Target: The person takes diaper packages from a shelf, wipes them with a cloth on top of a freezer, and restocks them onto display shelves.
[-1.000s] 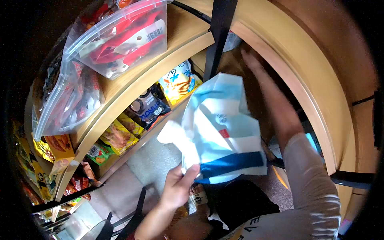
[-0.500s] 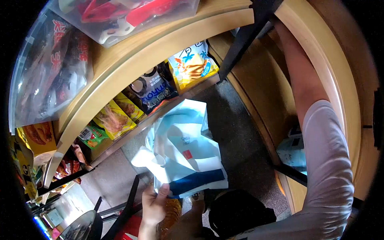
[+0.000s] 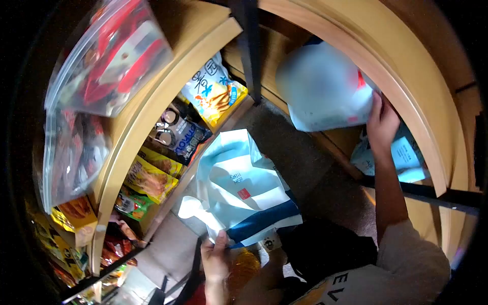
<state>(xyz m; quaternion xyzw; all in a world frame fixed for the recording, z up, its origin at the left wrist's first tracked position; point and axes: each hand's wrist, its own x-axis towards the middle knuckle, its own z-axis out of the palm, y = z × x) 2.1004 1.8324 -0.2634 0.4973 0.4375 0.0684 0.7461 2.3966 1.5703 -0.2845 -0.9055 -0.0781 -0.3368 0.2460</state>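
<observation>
In my left hand (image 3: 216, 259), closed with the thumb on top, is the bottom edge of a crumpled light blue bag (image 3: 239, 178) with a dark blue band, dark characters and a small red square. My right hand (image 3: 382, 124) grips the edge of a pale blue pack (image 3: 325, 89) with red marks, blurred by motion. That pack is in front of the curved shelf on the right. Just below my right hand, another light blue pack (image 3: 406, 157) with small print lies on the shelf, partly behind my forearm.
Curved wooden shelves (image 3: 168, 76) run along the left, holding a yellow and white snack bag (image 3: 216, 96), a dark cookie bag (image 3: 178, 134) and yellow packs (image 3: 150, 178). Clear plastic bags (image 3: 122, 61) with red items sit above. A black post (image 3: 249, 51) stands between the shelves.
My right hand has come out from inside the right shelf with the pale blue pack. The left hand keeps hold of its bag, slightly further right in view. The camera view has turned.
</observation>
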